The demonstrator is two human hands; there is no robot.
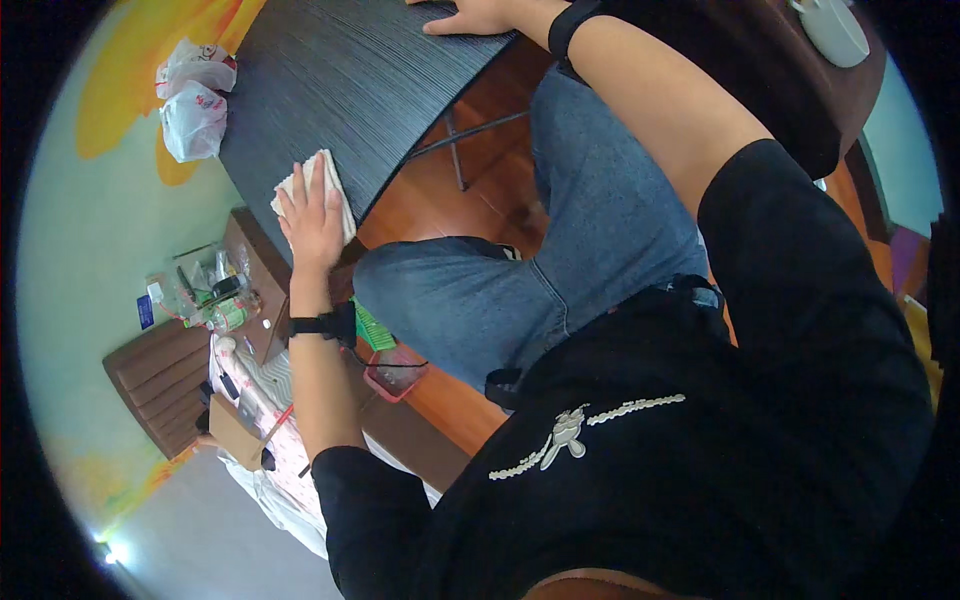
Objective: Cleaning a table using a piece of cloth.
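My left hand (313, 225) lies flat, palm down, on a folded cream cloth (346, 214). The cloth rests on a dark wood-grain folding table (337, 82), near its left end. Those fingers are slightly apart and stretched over the cloth, not curled round it. Farther along the tabletop, at the upper edge of the picture, my right hand (476, 16) touches the surface with its thumb spread. Some of its fingers are cut off by the frame, and I see nothing held in it. Each wrist wears a black strap.
Two tied white plastic bags (193, 124) sit at the table's wall-side edge. Thin metal table legs (454, 142) stand by my knees. Bottles (231, 311) crowd a brown bedside cabinet. A cardboard box (235, 431) lies on the bed. A pink basket (394, 379) is below; a white mug (834, 34) is upper right.
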